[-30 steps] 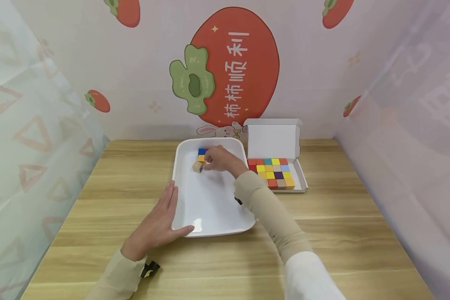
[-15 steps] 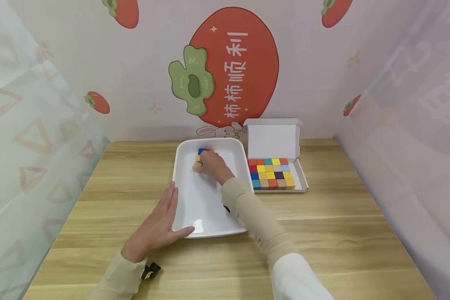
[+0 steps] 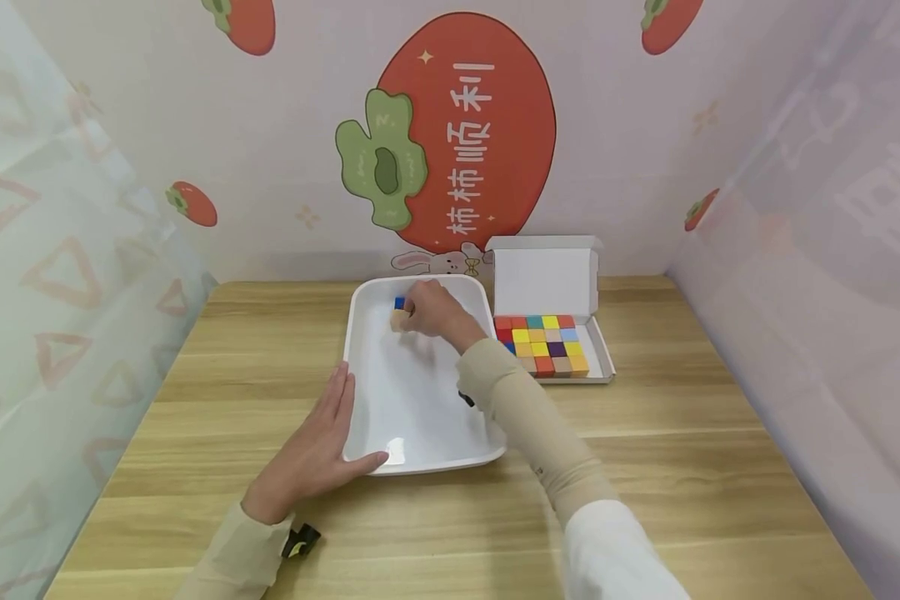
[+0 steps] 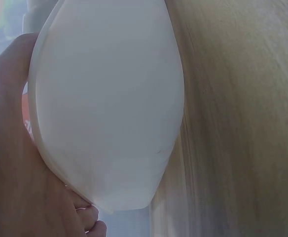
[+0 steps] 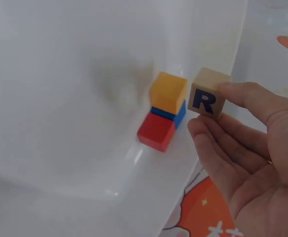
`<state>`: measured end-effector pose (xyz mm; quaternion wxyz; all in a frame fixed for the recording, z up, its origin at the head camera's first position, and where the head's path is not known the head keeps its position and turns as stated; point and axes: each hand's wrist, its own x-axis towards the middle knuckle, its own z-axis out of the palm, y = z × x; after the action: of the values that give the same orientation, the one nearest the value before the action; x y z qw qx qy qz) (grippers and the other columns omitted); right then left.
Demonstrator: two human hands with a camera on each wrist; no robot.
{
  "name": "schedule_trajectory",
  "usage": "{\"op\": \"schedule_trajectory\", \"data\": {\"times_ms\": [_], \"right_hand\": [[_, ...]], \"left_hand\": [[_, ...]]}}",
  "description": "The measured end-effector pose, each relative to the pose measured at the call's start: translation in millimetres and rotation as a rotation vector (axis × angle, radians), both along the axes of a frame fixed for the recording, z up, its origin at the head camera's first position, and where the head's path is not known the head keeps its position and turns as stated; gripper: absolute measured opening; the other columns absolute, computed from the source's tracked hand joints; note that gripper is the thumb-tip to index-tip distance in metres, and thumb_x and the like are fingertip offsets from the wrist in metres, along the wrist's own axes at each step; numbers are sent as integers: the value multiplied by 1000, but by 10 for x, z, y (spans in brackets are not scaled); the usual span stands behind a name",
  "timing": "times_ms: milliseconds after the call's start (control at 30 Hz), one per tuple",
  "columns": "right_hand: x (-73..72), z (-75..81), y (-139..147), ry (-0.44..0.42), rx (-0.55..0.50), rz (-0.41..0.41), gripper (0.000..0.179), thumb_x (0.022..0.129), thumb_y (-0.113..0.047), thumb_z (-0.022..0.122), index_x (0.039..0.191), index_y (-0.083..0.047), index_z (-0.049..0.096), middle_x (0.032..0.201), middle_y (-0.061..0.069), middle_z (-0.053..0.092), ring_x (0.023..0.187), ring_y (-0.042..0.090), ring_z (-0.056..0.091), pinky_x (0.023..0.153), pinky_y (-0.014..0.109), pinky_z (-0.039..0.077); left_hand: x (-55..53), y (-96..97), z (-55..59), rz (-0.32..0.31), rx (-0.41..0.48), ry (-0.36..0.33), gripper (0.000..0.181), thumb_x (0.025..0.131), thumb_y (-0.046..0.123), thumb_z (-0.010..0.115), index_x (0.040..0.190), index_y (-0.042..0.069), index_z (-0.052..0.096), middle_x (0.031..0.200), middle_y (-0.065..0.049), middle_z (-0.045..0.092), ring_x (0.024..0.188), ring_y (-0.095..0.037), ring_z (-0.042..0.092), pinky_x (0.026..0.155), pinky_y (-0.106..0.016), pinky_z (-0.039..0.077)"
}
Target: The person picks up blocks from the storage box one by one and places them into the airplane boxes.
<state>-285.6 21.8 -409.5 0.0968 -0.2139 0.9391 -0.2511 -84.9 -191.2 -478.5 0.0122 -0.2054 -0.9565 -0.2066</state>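
My right hand (image 3: 438,312) pinches a natural wood cube (image 5: 209,94) between thumb and fingertips, over the far part of a white tray (image 3: 420,412). A dark blue letter R marks one face of it. In the right wrist view an orange cube (image 5: 168,93), a partly covered blue cube (image 5: 179,116) and a red cube (image 5: 156,132) sit together in the tray beside the held cube. From the head, the hand hides most of this group. My left hand (image 3: 315,446) rests against the tray's left side with straight fingers, its thumb spread over the near rim.
Right of the tray stands an open white box (image 3: 603,358) with rows of coloured cubes (image 3: 540,337), its lid (image 3: 545,279) raised at the back. The wooden table (image 3: 682,467) meets a patterned backdrop (image 3: 285,167) behind, with sheets at both sides.
My right hand closed its fingers on the wood cube in the tray, then raised it and moved it slightly toward the far end. My left hand has stayed in place.
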Motion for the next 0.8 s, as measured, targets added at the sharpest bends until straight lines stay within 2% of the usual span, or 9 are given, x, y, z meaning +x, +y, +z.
{"op": "schedule_trajectory", "data": {"times_ms": [200, 333, 467, 633, 800], "right_hand": [[17, 253, 307, 38, 12, 109, 19, 94, -21, 81, 106, -7, 82, 100, 4, 76, 95, 22, 65, 88, 32, 61], [83, 373, 606, 47, 17, 144, 23, 94, -21, 82, 112, -7, 80, 105, 6, 77, 98, 22, 69, 92, 34, 63], [128, 396, 971, 43, 10, 146, 26, 93, -21, 83, 117, -10, 79, 108, 5, 77, 100, 21, 71, 93, 36, 64], [158, 398, 1471, 46, 21, 133, 24, 92, -20, 83, 115, -13, 80, 108, 4, 78, 98, 21, 73, 91, 37, 65], [218, 427, 1963, 52, 42, 91, 23, 93, -15, 82, 115, -11, 81, 111, 6, 79, 99, 23, 73, 92, 42, 65]], "left_hand": [[4, -13, 18, 0, -6, -13, 125, 91, 70, 68, 166, -7, 6, 178, -23, -4, 166, -39, 4, 128, -61, 28], [7, -14, 16, 5, -6, -26, 126, 89, 70, 69, 166, -7, 6, 178, -22, -5, 166, -39, 4, 128, -61, 27], [14, -23, 3, 16, -10, -52, 127, 89, 72, 68, 167, -5, 3, 179, -19, -8, 167, -36, 1, 130, -58, 25], [24, -38, 10, 14, -6, -44, 126, 90, 70, 69, 167, -5, 4, 179, -19, -8, 167, -36, 1, 132, -53, 21], [12, -23, 4, 11, -3, -48, 126, 90, 71, 68, 167, -4, 3, 179, -18, -8, 167, -36, 0, 131, -56, 23]]}}
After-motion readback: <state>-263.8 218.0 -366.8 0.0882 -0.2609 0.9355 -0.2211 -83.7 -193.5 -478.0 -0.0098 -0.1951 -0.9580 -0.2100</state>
